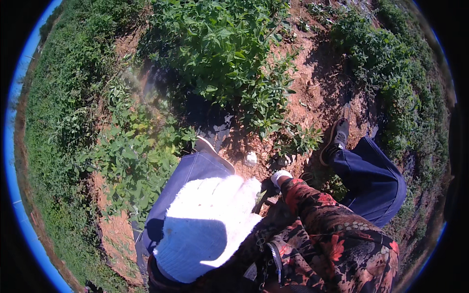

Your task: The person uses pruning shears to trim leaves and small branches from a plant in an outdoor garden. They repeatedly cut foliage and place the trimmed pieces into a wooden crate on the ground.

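A white knitted work glove covers my left hand [212,223], which is raised close to the camera in front of my left thigh. Sunlight washes out its fingers, and a small green leaf [261,196] shows between fingertips and thumb; whether they grip it is unclear. My right hand [279,178] reaches down low between my legs, close to the soil. Only its white glove cuff and a strip of wrist are plain; the fingers are lost in shadow behind the sleeve [329,219]. A pale lump [251,159] lies on the reddish soil just beyond.
A tall leafy green plant [223,47] stands ahead, with lower weeds [300,139] at its foot. Low leafy plants [135,157] grow beside my left shoe [212,152]. My right shoe [336,139] rests on bare soil [311,80] near another green row [388,55]. Dark plastic film [220,133] shows under the plant.
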`<state>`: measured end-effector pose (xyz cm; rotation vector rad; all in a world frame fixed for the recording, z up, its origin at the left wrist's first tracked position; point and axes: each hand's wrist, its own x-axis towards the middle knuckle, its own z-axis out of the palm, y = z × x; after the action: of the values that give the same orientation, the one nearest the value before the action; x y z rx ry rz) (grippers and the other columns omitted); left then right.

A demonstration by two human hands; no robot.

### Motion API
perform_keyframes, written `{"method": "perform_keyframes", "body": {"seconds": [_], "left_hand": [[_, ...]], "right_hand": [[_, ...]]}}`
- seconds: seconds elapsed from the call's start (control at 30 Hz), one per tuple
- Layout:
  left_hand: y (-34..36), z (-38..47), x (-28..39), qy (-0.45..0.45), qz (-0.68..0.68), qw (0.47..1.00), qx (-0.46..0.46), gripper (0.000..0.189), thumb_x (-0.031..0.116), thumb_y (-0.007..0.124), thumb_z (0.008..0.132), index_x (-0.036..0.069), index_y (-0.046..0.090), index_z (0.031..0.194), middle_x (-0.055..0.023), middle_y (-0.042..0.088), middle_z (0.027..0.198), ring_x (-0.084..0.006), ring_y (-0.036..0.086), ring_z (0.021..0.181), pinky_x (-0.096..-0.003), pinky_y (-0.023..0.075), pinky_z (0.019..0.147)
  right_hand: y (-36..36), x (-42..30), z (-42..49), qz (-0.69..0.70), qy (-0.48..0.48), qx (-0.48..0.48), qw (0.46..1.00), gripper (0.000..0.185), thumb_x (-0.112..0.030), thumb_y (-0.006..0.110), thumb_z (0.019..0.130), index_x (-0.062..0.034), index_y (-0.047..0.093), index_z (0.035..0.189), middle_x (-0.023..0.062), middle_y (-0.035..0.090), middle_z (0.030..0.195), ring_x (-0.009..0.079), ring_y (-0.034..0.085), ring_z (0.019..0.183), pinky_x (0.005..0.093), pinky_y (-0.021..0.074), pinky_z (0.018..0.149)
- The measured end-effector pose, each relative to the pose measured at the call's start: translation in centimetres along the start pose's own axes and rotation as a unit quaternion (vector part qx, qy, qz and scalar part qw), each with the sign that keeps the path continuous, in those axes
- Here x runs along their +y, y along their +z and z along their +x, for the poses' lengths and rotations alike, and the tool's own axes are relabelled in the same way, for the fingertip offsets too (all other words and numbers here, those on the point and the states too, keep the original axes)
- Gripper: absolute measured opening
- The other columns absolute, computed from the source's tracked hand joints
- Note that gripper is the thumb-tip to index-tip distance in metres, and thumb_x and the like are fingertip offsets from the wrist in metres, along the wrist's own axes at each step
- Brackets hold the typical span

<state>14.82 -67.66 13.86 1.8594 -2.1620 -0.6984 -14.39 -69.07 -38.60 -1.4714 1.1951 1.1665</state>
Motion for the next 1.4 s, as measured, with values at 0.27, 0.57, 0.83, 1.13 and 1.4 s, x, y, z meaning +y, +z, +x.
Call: {"method": "perform_keyframes", "body": {"seconds": [0.27,0.57,0.83,1.13,1.4], "left_hand": [[0.0,-0.1,0.5,0.023,-0.022,0.999,0.009,0.047,0.032,0.078,0.089,0.008,0.07,0.128,-0.0144,0.073,0.114,-0.0351,0.069,0.101,-0.0446,0.0547,0.086],[0.9,-0.2,1.2,-0.029,-0.053,0.985,-0.161,0.056,0.046,0.049,0.106,0.012,0.045,0.15,-0.0087,0.044,0.148,-0.026,0.042,0.141,-0.0444,0.03,0.12],[0.9,1.2,1.7,-0.018,0.009,0.989,-0.145,0.06,0.049,0.069,0.094,0.011,0.051,0.137,-0.0084,0.049,0.122,-0.0276,0.046,0.129,-0.0437,0.036,0.111],[0.7,1.6,1.9,-0.014,-0.011,0.99,-0.141,0.048,0.041,0.066,0.094,0.012,0.054,0.129,-0.0054,0.052,0.113,-0.0265,0.052,0.117,-0.0407,0.042,0.101],[-0.2,1.6,1.9,-0.038,-0.089,0.982,-0.159,0.035,0.036,0.066,0.094,0.012,0.056,0.118,-0.01,0.05,0.116,-0.0318,0.046,0.127,-0.0429,0.0368,0.114]], "right_hand": [[-1.8,-1.7,-5.5,-0.051,-0.001,0.069,0.996,0.044,-0.043,0.065,0.09,-0.0132,0.079,0.12,0.0166,0.073,0.129,0.039,0.07,0.121,0.0477,0.0569,0.099],[3.4,2.5,6.5,-0.114,-0.058,0.023,0.992,0.037,-0.028,0.06,0.095,-0.009,0.078,0.121,0.0177,0.073,0.129,0.0367,0.071,0.12,0.0481,0.0563,0.1],[0.9,0.4,-1.6,-0.108,-0.019,0.043,0.993,0.038,-0.035,0.062,0.095,-0.0091,0.081,0.115,0.018,0.074,0.128,0.0397,0.07,0.121,0.0493,0.0563,0.101],[-3.3,-0.1,-5.0,-0.073,-0.07,0.019,0.995,0.04,-0.031,0.062,0.091,-0.0079,0.079,0.119,0.0196,0.073,0.128,0.0404,0.069,0.121,0.0506,0.0556,0.101],[1.0,2.4,2.9,-0.24,-0.204,-0.119,0.942,0.041,-0.034,0.06,0.095,-0.0043,0.079,0.115,0.0176,0.078,0.114,0.0347,0.075,0.107,0.0475,0.0579,0.091]]}}
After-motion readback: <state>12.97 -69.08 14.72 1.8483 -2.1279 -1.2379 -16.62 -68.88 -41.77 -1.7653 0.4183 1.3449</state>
